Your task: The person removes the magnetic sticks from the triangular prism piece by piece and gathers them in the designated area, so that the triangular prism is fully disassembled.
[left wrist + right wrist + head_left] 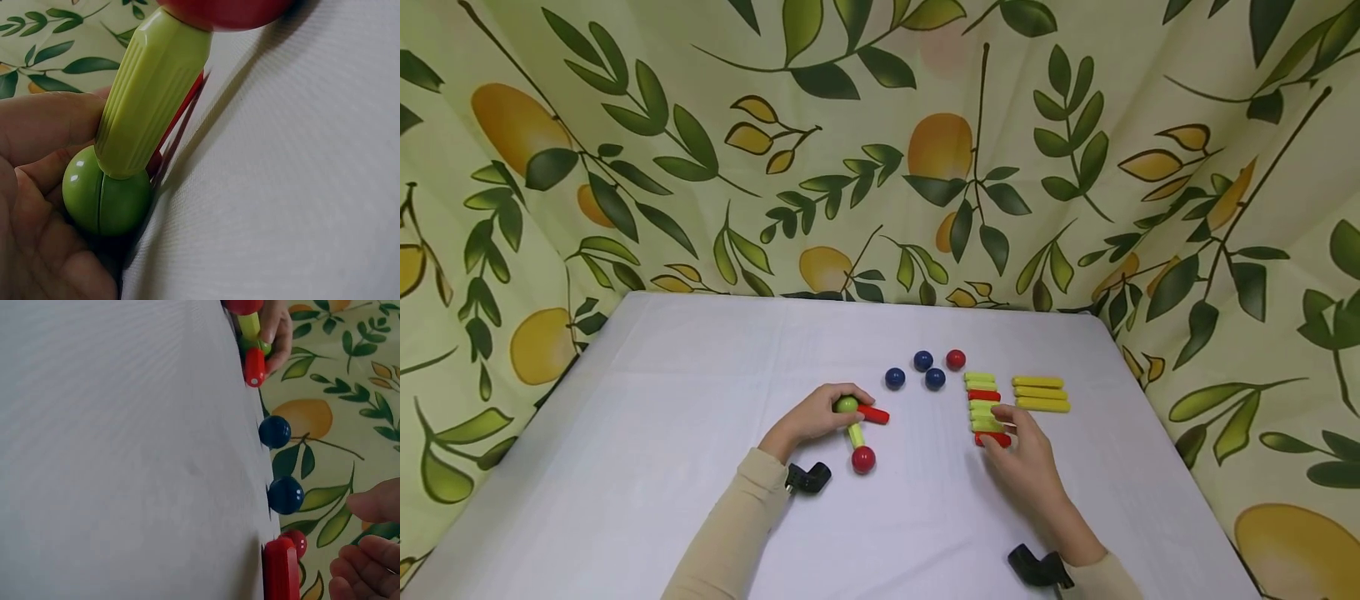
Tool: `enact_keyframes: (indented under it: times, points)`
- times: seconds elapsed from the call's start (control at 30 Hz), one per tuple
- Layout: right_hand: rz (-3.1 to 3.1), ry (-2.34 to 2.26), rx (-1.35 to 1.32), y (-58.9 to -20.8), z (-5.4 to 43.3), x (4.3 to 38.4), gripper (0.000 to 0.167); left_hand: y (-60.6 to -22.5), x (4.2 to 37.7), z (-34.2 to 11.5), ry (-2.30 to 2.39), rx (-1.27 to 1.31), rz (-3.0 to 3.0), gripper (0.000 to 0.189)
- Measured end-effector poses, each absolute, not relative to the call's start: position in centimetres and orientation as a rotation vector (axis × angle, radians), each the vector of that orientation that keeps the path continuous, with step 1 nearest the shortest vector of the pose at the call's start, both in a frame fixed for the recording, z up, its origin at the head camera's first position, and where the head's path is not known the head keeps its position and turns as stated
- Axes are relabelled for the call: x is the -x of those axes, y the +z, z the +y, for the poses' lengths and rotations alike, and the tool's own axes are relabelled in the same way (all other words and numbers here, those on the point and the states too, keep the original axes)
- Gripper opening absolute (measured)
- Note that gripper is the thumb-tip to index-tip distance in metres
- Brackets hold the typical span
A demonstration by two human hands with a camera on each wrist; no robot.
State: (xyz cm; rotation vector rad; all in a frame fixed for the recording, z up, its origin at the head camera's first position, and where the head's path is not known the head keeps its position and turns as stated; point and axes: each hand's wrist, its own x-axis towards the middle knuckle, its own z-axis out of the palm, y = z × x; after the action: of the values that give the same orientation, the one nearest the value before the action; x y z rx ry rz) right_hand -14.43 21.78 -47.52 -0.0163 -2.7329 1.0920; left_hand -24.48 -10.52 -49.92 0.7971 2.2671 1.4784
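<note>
My left hand (816, 415) grips a green ball (106, 194) on the table. Joined to the ball are a light green rod (147, 94), with a red ball (863, 459) at its other end, and a red rod (875, 415) that points right. Over the near end of a row of light green and red rods hovers my right hand (1028, 458), thumb and fingers apart. Closest to it is the nearest red rod (282, 569); in the right wrist view the fingers stand apart from that rod and hold nothing. The hand partly covers the row in the head view.
Several blue balls (895, 378) and a loose red ball (956, 359) lie behind, between the hands. Right of the row, 3 yellow rods (1041, 393) lie side by side. A leaf-patterned curtain (865, 192) encloses the white table (647, 467).
</note>
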Motion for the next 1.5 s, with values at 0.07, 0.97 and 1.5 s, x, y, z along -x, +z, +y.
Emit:
enact_keyframes:
  times: [0.07,0.97,1.5]
  points:
    - [-2.734,1.143,-0.032,-47.1,20.7,14.9,0.044,-49.9,24.5,-10.6,1.479,-0.807,2.269,0.023]
    - [-2.747,1.643,-0.438,-48.4,10.5,19.9,0.037,-49.8,24.4,-10.4,1.46,-0.825,2.288,0.024]
    - [-2.741,1.373,-0.537,-50.2,10.5,20.2,0.022,-47.7,23.4,-10.2,1.436,-0.81,2.295,0.026]
